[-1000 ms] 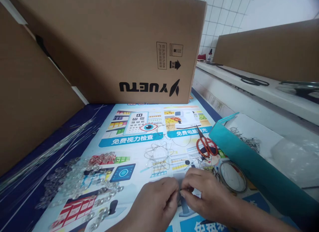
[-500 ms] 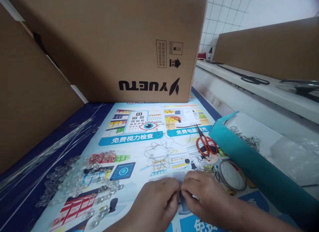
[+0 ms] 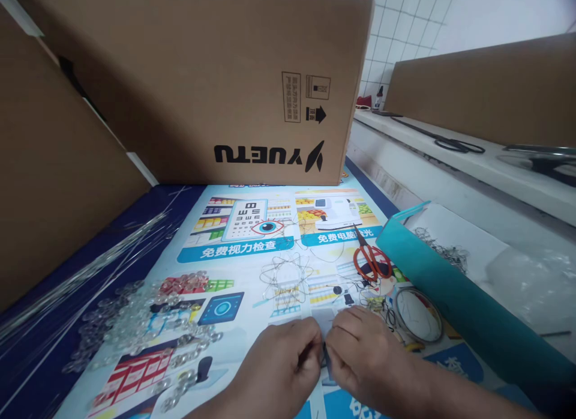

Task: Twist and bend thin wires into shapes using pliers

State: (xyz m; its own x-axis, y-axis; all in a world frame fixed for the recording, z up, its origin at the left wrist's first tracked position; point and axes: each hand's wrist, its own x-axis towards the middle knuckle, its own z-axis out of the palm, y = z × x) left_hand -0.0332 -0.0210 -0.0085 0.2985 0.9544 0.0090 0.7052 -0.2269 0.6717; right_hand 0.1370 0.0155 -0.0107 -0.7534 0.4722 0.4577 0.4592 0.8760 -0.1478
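My left hand [image 3: 285, 362] and my right hand [image 3: 371, 353] are closed in a pinch, fingertips almost meeting over the printed sheet. Whatever lies between them is too small and hidden to make out. Just beyond my hands lies a flower-like ring of thin looped wire [image 3: 287, 281]. Orange-handled scissors [image 3: 372, 264] rest to its right, blades pointing away. Close to my right wrist is a round coil of wire [image 3: 419, 315] on the sheet. Clear beads [image 3: 135, 323] are spread in a loose heap left of my left hand.
At right stands a teal box [image 3: 445, 299] holding tangled wire bits [image 3: 443, 249] and a clear plastic bag [image 3: 531, 281]. A large cardboard box [image 3: 202, 83] walls off the back. Long clear strands [image 3: 90, 275] lie on the blue cloth at left. Black scissors [image 3: 459, 144] rest on the ledge.
Both hands stay together in nearly the same spot. My right hand has rolled slightly, its fingers curled tighter; my left has shifted a little.
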